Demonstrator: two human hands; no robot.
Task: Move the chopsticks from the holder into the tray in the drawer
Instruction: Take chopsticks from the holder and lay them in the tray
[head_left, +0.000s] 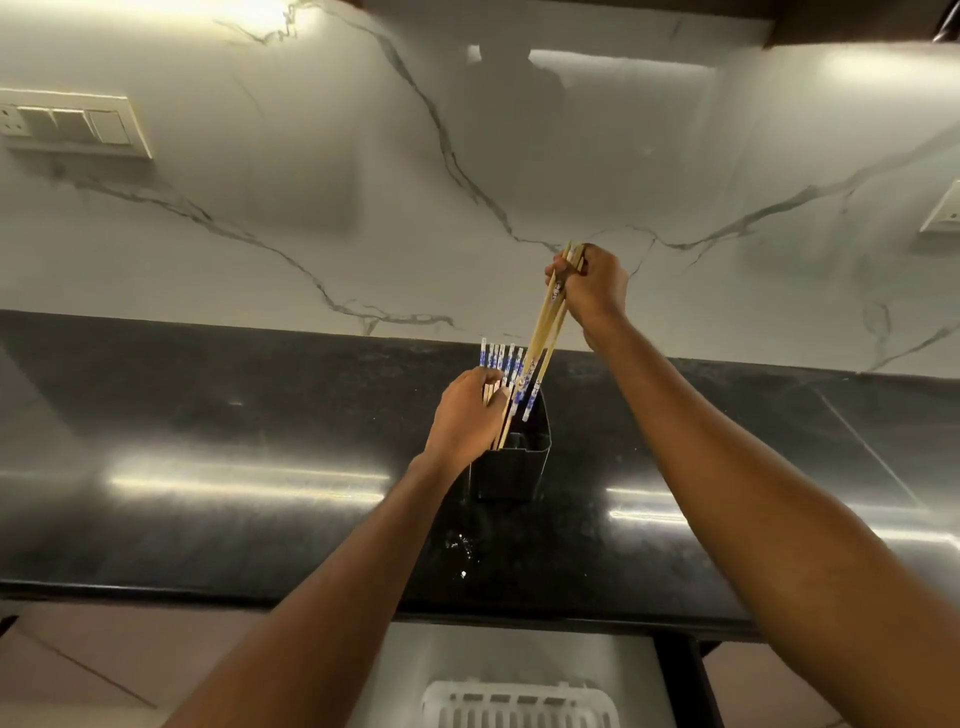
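Observation:
A black holder (514, 467) stands on the dark counter (208, 467). Several white chopsticks with blue patterns (501, 361) stick up from it. My right hand (592, 286) is raised above and right of the holder, shut on the top ends of a few wooden chopsticks (543, 332) whose lower ends still reach into the holder. My left hand (467, 415) grips the bundle of chopsticks at the holder's left side. At the bottom edge an open drawer (519, 654) holds a white slotted tray (519, 701).
A marble backsplash (467, 182) rises behind the counter. A switch panel (72, 122) sits on the wall at left, a socket (943, 213) at right. A dark cabinet underside runs along the top right. Tan floor shows beside the drawer.

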